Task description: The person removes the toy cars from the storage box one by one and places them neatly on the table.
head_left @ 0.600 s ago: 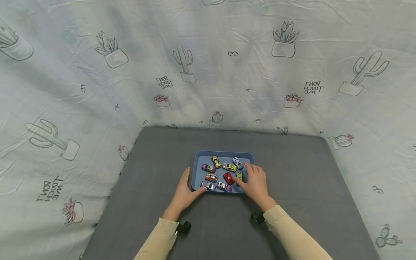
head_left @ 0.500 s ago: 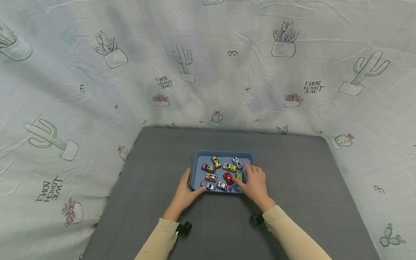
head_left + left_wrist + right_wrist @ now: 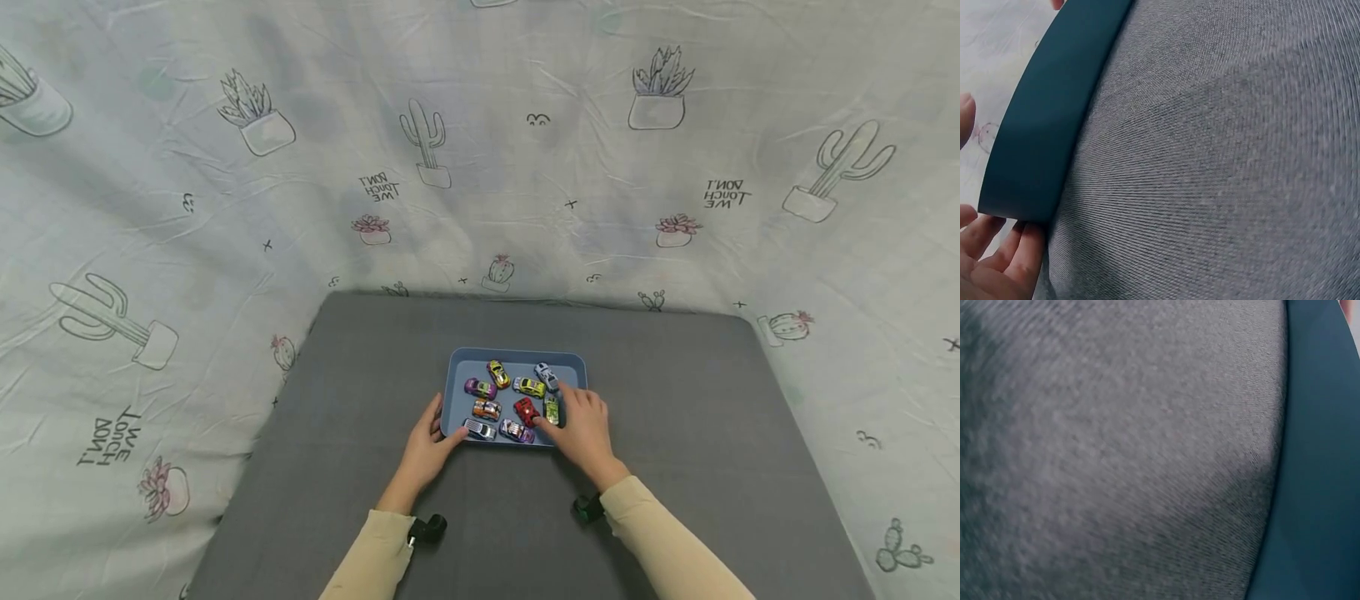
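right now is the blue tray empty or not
Not empty: the head view shows nine toy cars inside the blue tray.

Soft, even light brightens the patterned cloth; a faint shadow lies on the desk beside the right sleeve. The right wrist view is dimmer, blurring towards its left edge.

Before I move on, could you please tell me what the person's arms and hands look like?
Both arms wear long, pale-beige sleeves: the left sleeve and the right sleeve each end near the wrist. The left hand and right hand are bare, without gloves. A small black camera is worn at each wrist.
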A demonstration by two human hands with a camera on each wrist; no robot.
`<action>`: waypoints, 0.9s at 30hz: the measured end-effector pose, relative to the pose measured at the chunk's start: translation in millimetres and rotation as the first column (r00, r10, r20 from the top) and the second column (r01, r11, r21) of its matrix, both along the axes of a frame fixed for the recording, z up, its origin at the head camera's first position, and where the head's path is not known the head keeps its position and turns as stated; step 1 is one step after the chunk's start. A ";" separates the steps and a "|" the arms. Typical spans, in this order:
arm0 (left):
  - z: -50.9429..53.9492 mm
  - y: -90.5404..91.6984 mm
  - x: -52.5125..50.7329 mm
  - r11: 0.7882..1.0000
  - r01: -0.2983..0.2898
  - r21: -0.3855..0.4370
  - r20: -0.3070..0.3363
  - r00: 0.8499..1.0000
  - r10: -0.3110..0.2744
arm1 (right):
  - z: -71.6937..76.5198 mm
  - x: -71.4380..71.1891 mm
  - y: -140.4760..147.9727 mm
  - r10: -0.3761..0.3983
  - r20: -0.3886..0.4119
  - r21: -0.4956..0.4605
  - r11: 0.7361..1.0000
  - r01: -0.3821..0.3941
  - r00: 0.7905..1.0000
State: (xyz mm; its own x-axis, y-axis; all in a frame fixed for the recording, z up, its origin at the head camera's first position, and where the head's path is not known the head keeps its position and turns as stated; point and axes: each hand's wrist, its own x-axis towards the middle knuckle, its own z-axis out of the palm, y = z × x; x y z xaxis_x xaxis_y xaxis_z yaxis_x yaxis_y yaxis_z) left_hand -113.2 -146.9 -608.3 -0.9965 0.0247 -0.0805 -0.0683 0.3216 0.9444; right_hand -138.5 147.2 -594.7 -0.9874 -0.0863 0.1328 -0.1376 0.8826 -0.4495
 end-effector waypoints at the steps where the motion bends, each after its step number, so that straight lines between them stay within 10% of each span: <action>1: -0.1 -0.4 0.2 1.000 0.000 0.012 -0.003 1.000 0.000 | -0.5 0.1 -0.6 -0.001 0.005 -0.002 1.000 0.001 1.000; 27: -9.7 -9.1 3.1 0.995 0.016 0.098 0.028 0.999 -0.019 | -3.5 4.8 -8.5 -0.071 0.052 -0.010 0.997 0.072 0.996</action>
